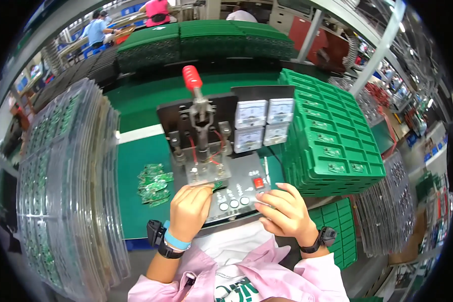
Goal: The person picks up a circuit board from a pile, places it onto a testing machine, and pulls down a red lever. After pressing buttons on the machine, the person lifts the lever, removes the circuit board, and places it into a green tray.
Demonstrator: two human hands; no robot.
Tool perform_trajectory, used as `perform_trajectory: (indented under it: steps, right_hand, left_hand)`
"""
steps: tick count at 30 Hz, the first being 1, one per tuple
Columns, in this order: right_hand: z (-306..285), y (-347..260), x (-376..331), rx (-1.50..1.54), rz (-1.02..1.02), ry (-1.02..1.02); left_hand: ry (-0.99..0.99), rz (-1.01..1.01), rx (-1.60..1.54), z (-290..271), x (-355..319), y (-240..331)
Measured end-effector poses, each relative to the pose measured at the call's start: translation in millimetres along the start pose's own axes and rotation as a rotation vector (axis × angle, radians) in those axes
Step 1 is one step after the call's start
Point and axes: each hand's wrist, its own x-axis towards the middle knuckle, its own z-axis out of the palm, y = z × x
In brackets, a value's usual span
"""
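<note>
My left hand (190, 207) is closed at the front edge of a test fixture, its fingertips pinching a small green circuit board (217, 185) that shows partly beneath the fixture's clear plate (206, 172). Most of the board is hidden. Over the plate rises a toggle clamp with a red handle (192, 78), which stands up. My right hand (285, 214) is beside the grey control box (244, 173), fingers apart and slightly bent, near its red switch (258, 182). Nothing shows in that hand. Left of the fixture lies a loose pile of green circuit boards (154, 185).
Four panel meters stand behind the box, one being a white meter (250, 113). Stacked green trays (332, 131) rise on the right, more green trays (206, 38) at the back. A tall stack of clear trays (68, 186) borders the left. People work farther off.
</note>
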Motion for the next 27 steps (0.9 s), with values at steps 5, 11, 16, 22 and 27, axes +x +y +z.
perform_trajectory:
  steps: [5, 11, 16, 22, 27]
  right_hand:
    - [10.6, 1.5, 31.0, 0.130, 0.027, -0.020]
    - [7.9, -8.7, 72.7, 0.157, -0.037, 0.015]
    - [-14.0, -33.9, 147.6, 0.155, -0.194, 0.141]
    - [26.2, -60.9, 285.0, 0.227, -0.271, 0.128]
    - [133.4, -77.3, 396.3, 0.009, -0.110, -0.171]
  left_hand:
    - [-0.091, 0.148, 0.141, -12.1, -0.4, -24.7]
    - [-0.167, 0.099, 0.196, 0.5, -9.2, -4.5]
    - [-0.202, 0.083, 0.193, 7.8, -15.0, -10.7]
    - [-0.190, 0.018, 0.025, 22.0, -21.7, -15.5]
    - [-0.149, 0.008, 0.087, 24.7, -31.1, -13.9]
